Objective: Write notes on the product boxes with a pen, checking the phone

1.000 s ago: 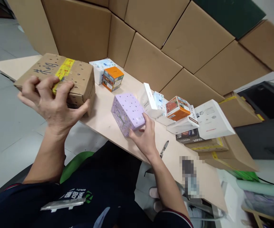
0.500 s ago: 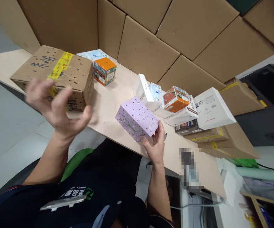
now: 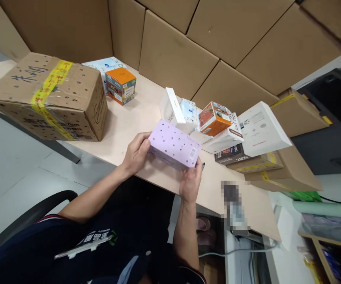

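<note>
A lilac box (image 3: 175, 142) with small dark spots and a barcode is held over the front part of the table (image 3: 120, 134). My left hand (image 3: 136, 153) grips its left end, thumb on the near edge. At the opposite end my right hand (image 3: 190, 179) is closed on the lower right corner. Some fingertips of both hands are hidden by the box. Just behind the box stand a white power bank box (image 3: 172, 106) and a pale blue patterned box (image 3: 189, 111).
On the left sits a large taped carton (image 3: 60, 102), beside an orange box (image 3: 120, 85). To the right, another orange box (image 3: 214, 118) rests on white boxes, next to a white package (image 3: 263, 130). Stacked cartons (image 3: 179, 51) wall off the back. A pixelated patch (image 3: 235, 205) covers something near the right edge.
My left hand has come from in front of the large carton to the lilac box and taken its left end. The lilac box has turned slightly. The view has shifted a little.
</note>
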The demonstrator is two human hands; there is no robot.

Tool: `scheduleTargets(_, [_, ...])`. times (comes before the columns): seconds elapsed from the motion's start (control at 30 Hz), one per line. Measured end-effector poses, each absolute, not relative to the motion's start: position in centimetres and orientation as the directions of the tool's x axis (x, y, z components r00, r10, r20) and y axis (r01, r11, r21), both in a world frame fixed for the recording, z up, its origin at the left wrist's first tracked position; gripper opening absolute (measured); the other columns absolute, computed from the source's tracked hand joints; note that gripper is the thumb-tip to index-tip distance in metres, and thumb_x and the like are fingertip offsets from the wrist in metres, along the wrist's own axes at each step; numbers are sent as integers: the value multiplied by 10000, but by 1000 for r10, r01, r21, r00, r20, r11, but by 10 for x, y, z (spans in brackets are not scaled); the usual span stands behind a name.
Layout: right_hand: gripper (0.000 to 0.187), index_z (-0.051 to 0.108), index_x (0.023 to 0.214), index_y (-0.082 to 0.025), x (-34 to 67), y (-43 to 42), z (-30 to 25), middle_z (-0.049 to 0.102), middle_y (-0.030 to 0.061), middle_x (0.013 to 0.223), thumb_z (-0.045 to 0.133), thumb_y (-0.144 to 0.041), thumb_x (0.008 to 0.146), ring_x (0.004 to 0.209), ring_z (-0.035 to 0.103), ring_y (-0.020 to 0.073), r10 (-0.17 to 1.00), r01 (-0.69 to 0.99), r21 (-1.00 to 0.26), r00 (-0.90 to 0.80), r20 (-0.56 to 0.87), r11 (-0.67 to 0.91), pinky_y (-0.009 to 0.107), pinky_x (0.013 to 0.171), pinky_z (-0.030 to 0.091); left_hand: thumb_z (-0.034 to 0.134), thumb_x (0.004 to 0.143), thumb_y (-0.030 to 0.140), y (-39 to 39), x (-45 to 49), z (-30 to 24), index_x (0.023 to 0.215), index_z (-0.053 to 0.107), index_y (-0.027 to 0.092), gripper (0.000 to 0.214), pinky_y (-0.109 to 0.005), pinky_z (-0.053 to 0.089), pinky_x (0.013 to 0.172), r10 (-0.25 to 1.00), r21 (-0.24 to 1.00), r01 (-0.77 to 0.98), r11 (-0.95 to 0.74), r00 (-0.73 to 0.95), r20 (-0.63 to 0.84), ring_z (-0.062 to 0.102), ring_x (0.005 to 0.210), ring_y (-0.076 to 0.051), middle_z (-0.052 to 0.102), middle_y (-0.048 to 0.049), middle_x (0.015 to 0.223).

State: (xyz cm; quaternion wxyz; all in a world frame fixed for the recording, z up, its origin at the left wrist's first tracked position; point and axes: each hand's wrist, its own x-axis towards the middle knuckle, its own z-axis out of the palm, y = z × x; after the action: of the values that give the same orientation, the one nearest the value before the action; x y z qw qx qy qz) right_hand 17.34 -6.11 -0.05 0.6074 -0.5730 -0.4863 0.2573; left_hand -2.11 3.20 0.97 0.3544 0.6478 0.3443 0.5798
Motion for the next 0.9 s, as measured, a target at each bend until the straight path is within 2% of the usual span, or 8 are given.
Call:
scheduleTargets(0.1, [574, 400, 1428, -210, 176, -61, -2, 543, 182, 1429, 438, -552, 968, 1341, 568, 300, 798, 224, -932, 483, 360, 285, 548, 1106, 470, 526, 1026, 521, 21, -14, 7, 1223, 647, 220, 379, -386, 585, 918, 810, 811, -92, -578, 60, 584, 685, 1101, -221, 700, -104, 1212])
scheduleTargets(0.2, [534, 380, 1410, -220, 174, -64, -1, 556, 173, 1380, 473, -488, 958, 1300, 587, 294, 794, 236, -934, 495, 354, 270, 529, 1067, 498, 597, 1003, 411, 17, -12, 2, 1210, 646, 245, 269, -409, 590, 966, 774, 767, -168, -619, 32, 632, 662, 1168, -226, 665, -100, 1237])
scheduleTargets(0.4, [591, 334, 1460, -238, 171, -84, -8, 476, 185, 1545, 518, -389, 920, 1435, 506, 307, 806, 308, -926, 478, 350, 219, 575, 1106, 469, 678, 922, 412, 19, -19, -9, 1174, 669, 282, 284, -479, 598, 1008, 785, 772, -277, -572, 86, 613, 662, 1208, -275, 653, -89, 1206])
scheduleTargets(0.47, [588, 370, 1444, -235, 171, -87, -10, 452, 181, 1579, 539, -368, 897, 1482, 459, 314, 789, 334, -912, 481, 382, 238, 591, 1126, 451, 648, 940, 435, 18, -19, -10, 1123, 696, 275, 248, -489, 592, 1022, 802, 792, -271, -547, 103, 589, 666, 1202, -282, 660, -86, 1159])
scheduleTargets(0.57, [555, 418, 1428, -210, 171, -86, -10, 481, 188, 1553, 484, -398, 911, 1480, 468, 318, 769, 347, -908, 506, 391, 234, 598, 1128, 457, 596, 987, 438, 15, -15, -7, 1132, 696, 267, 246, -462, 595, 1014, 839, 829, -221, -514, 71, 539, 674, 1182, -259, 677, -79, 1154])
scheduleTargets(0.67, [524, 444, 1423, -172, 171, -83, -7, 526, 211, 1499, 391, -439, 977, 1428, 532, 313, 769, 271, -949, 566, 295, 164, 596, 1131, 466, 616, 995, 428, 14, -13, -2, 1281, 643, 267, 330, -427, 609, 988, 882, 885, -133, -446, 101, 459, 687, 1167, -239, 701, -85, 1236])
scheduleTargets(0.77, [543, 455, 1440, -155, 169, -83, -4, 562, 216, 1463, 361, -469, 1006, 1404, 555, 311, 802, 234, -969, 563, 202, 80, 588, 1142, 466, 627, 992, 433, 16, -14, 2, 1355, 637, 262, 401, -447, 601, 1018, 896, 916, -47, -398, 196, 399, 681, 1197, -254, 680, -106, 1343])
scheduleTargets(0.9, [598, 434, 1476, -153, 168, -85, -6, 536, 218, 1502, 413, -461, 964, 1432, 527, 343, 807, 186, -973, 549, 218, 137, 612, 1161, 440, 645, 980, 393, 19, -19, 0, 1382, 637, 301, 412, -482, 578, 1077, 852, 880, -122, -459, 222, 475, 648, 1274, -277, 647, -96, 1404])
